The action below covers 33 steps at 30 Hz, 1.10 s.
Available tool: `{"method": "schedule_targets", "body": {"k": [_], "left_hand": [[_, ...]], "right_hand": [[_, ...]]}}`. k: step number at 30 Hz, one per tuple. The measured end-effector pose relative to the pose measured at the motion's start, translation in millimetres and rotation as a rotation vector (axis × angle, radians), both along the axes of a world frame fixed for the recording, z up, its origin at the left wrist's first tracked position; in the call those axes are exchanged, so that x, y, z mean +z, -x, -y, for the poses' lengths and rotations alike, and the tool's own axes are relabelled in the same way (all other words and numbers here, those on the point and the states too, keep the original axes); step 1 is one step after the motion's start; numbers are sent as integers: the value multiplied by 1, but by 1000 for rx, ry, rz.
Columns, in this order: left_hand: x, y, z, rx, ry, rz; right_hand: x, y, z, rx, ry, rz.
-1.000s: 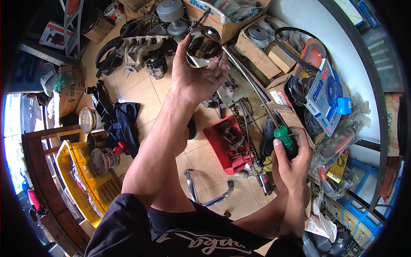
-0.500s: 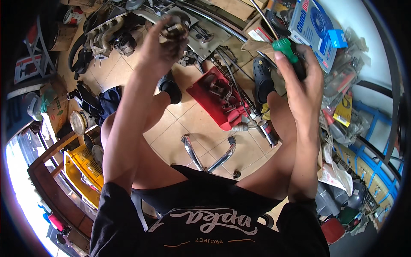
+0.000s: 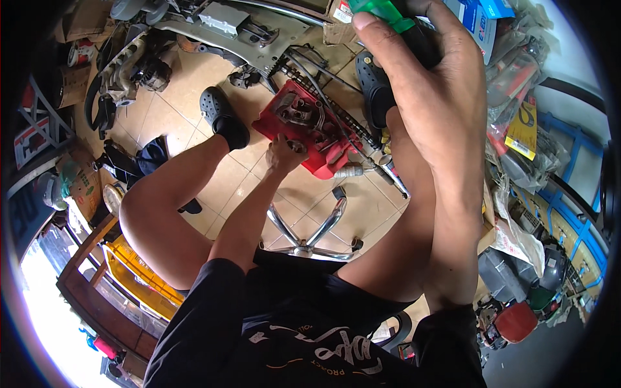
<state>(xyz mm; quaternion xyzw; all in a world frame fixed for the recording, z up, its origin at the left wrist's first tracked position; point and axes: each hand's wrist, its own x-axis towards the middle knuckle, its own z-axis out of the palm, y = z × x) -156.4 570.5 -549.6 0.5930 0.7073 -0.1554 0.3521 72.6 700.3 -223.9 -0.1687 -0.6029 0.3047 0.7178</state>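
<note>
My left hand (image 3: 283, 156) is low at the near left edge of a red plastic tray (image 3: 328, 169). Its fingers close round a small round metal part (image 3: 297, 147), whose exact kind I cannot make out. Metal parts (image 3: 299, 110) with a greasy look lie inside the tray. High at the upper right, close to the camera, my right hand (image 3: 430, 84) wraps round the green and black handle of a screwdriver (image 3: 388, 14). The screwdriver's shaft lies outside the picture.
A flat metal plate (image 3: 259, 48) lies beyond the tray, with a long dark shaft (image 3: 336, 113) along the tray's right side. An engine manifold (image 3: 129, 61) sits at the far left. Bagged parts (image 3: 524, 116) crowd the right; a chrome chair base (image 3: 304, 246) stands between my legs.
My left hand has come down from the far upper left to the red tray, with a metal part in it. My right hand has risen closer to the camera, still gripping the screwdriver.
</note>
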Motion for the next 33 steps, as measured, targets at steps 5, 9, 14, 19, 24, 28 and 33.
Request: {"method": "schedule_targets", "body": {"k": [5,9,14,19,24,28,33], "left_hand": [[-14,-16,1,-15,-154,40],[-28,-31,1,-55,-92,-91],[-54,-22,12,-109,-164,-141],[-49,-32,24,-81,-410,-111],[-29,-56,5,17,-516,211],[-30,-79,-23,258,-411,326],[-19,-84,-39,212,-158,258]], "right_hand": [[52,2,22,-345,1200,525],[49,2,23,-330,1171,487],[41,3,22,-296,1134,437],[37,2,23,-285,1105,401],[32,1,24,-277,1078,365],[24,0,23,-304,1049,366],[19,-2,22,-295,1028,358]]}}
